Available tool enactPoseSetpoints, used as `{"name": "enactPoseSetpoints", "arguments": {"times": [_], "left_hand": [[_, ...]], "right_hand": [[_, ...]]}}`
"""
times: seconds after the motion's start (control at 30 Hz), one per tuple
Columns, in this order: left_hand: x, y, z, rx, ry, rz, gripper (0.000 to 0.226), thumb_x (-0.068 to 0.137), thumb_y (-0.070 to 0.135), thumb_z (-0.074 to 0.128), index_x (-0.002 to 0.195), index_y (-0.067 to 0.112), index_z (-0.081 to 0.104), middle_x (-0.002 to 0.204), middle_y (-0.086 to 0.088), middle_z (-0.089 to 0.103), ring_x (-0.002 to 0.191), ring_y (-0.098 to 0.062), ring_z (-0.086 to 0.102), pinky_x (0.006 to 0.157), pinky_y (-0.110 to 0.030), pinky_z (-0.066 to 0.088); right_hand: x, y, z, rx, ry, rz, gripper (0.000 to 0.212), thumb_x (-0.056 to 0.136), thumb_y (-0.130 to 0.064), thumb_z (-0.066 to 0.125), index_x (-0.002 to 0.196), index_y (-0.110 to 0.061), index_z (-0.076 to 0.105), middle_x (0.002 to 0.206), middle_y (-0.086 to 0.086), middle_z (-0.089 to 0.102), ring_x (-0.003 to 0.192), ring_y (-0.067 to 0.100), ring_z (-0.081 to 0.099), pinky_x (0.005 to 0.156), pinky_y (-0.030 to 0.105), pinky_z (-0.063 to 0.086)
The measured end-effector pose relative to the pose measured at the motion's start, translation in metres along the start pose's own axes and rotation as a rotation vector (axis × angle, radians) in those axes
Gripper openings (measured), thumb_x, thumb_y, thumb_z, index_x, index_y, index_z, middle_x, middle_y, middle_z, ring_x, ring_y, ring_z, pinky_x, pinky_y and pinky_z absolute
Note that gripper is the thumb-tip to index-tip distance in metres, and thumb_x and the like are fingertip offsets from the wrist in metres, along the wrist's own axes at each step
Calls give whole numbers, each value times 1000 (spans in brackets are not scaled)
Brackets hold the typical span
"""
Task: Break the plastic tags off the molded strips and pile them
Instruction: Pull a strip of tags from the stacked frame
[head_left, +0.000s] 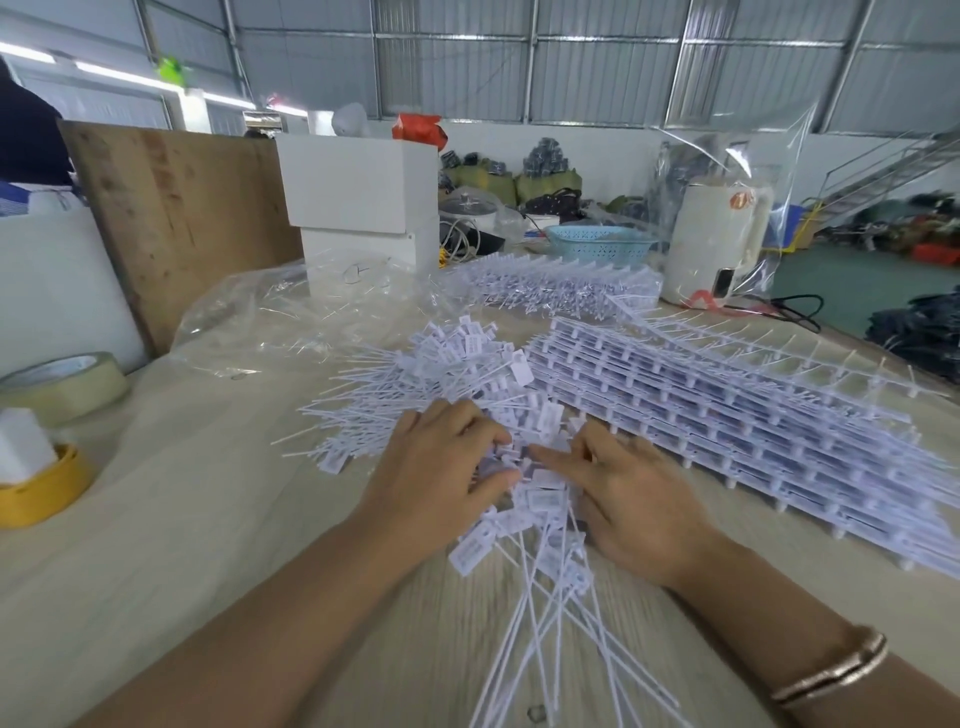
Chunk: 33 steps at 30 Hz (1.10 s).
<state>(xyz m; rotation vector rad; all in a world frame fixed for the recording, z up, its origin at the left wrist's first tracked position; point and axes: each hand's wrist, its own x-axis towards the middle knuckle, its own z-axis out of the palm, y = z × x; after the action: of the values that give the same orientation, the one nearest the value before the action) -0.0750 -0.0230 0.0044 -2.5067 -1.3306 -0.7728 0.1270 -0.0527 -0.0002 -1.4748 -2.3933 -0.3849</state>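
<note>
**White plastic tags, loose and springy, gathered under both hands**

White moulded plastic, thin and light: the loose tags (519, 499) between the two hands each have a small flat label head and a long, slender tail. They look stiff enough to snap cleanly yet whippy along the tail, and smooth enough to slide over one another, so a bundle is best taken at the clustered heads, not the tails.

The left hand (441, 467) lies palm down on the bundle, fingers curled lightly over the heads; the right hand (628, 499) mirrors it, forefinger stretched toward the left. Motion blur hides whether either grip truly pinches anything or only presses and gathers.

In this bundle the heads sit under the fingers, while the tails run toward the person, fanning out across the tabletop (218, 519); the long axis lies roughly away-to-near. Just beyond the left grip, the finished pile (415, 374) points otherwise, its tails splaying outward to the left.

Beside and beyond the right grip lies the stack of molded strips (753, 431), unbroken tags in rows, its length slanting away from the hands. Farther off are more strips (561, 286), a clear plastic bag (291, 317) and a blue basket (597, 244).
</note>
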Motion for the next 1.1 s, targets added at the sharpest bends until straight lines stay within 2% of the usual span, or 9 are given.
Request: {"name": "enactPoseSetpoints", "arguments": {"times": [0.07, 0.17, 0.3, 0.4, 0.53, 0.67, 0.77, 0.93, 1.1], "left_hand": [[0, 5, -10, -50, 84, -4, 30, 90, 51, 45, 81, 25, 57, 80, 9, 55, 78, -12, 53, 70, -27, 33], [-3, 12, -27, -91, -97, -121, 63, 83, 70, 15, 50, 20, 37, 46, 9, 37, 42, -10, 39, 51, -25, 41], [-16, 34, -34, -6, -548, -115, 78, 66, 84, -5, 48, 17, 32, 55, 9, 38, 39, -12, 40, 79, -35, 52], [-17, 45, -30, 25, -582, -98, 77, 64, 85, -3, 48, 19, 32, 46, 5, 31, 44, -14, 42, 80, -32, 46], [-15, 44, -25, 97, -542, -102, 73, 70, 87, 30, 51, 17, 42, 49, 5, 41, 47, -11, 43, 53, -24, 35], [-13, 36, -24, 53, -523, -136, 53, 70, 74, 48, 72, 20, 47, 72, 6, 53, 69, -15, 52, 55, -26, 31], [-15, 33, -26, 42, -548, -111, 43, 76, 67, 45, 80, 25, 39, 75, 8, 47, 73, -16, 47, 60, -29, 30], [-14, 29, -34, 25, -640, -79, 24, 84, 44, 50, 88, 25, 36, 72, 8, 40, 60, -5, 36, 50, -25, 23], [-14, 30, -35, 7, -670, -36, 18, 89, 32, 46, 98, 19, 37, 74, 9, 37, 67, -15, 41, 54, -28, 26]], "right_hand": [[-3, 4, -6, 157, 38, 68, 52, 81, -18, 38, 129, -30, 55, 95, -8, 41, 77, 9, 42, 70, 28, 31], [-7, 17, -27, 549, 129, 194, 36, 74, -15, 35, 69, -31, 68, 75, -17, 51, 67, 6, 51, 65, 27, 39], [-17, 28, -46, 601, -484, 179, 36, 76, -25, 39, 61, -34, 70, 57, -7, 53, 52, 16, 43, 55, 28, 38], [-17, 12, -35, 698, -672, 120, 34, 75, -27, 38, 71, -34, 71, 58, -5, 52, 54, 11, 43, 59, 24, 36], [-14, -5, -16, 825, -619, 62, 36, 85, -17, 44, 69, -42, 64, 66, -15, 54, 67, 3, 49, 69, 26, 38], [-14, -10, -12, 896, -602, 54, 27, 71, -17, 35, 65, -33, 56, 61, -13, 47, 66, 11, 43, 69, 31, 35], [-13, -7, -13, 961, -557, 47, 47, 83, 0, 33, 87, -33, 67, 61, -15, 54, 66, 11, 47, 72, 27, 39], [-11, 9, -9, 1043, -201, 203, 52, 86, 16, 33, 84, -18, 73, 53, -7, 53, 50, 11, 40, 52, 19, 33], [-10, 24, 1, 1047, 78, 371, 54, 86, 16, 33, 77, -18, 74, 52, -3, 53, 49, 10, 41, 52, 22, 33]]}}
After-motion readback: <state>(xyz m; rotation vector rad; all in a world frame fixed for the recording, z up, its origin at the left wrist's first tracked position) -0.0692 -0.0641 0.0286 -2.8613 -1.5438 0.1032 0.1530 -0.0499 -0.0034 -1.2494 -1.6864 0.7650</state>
